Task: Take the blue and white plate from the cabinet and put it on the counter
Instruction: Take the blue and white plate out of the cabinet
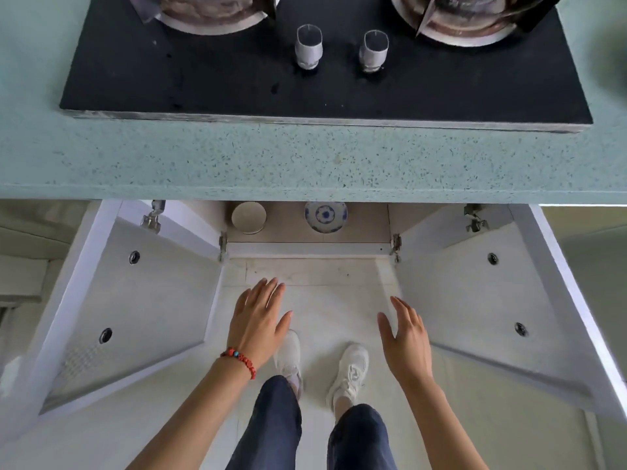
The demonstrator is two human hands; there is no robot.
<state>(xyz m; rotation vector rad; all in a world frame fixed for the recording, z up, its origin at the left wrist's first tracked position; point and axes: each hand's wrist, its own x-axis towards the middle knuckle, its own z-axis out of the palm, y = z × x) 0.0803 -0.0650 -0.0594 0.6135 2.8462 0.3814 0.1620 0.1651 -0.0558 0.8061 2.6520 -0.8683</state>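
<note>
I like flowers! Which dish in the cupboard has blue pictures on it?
The blue and white plate, on the right. The plain dish beside it has none.

A blue and white plate (325,217) and a plain plate (248,217) are carried by the cabinet shelf (288,228), a black stove (237,86) by the table (305,161).

Counter (305,157): pale teal, dark speckle all over. Hob (203,83) at its far edge: matte black, grey front rim, two silver-grey knobs (308,45). Cabinet (305,247) doors: white inside. In the cabinet: plate (325,216) white with blue floral pattern; left of it a plain cream dish (248,217). Left hand (259,317): red bead bracelet (239,357) with one blue bead. Jeans (271,429) dark navy, shoes (349,371) white.
</note>
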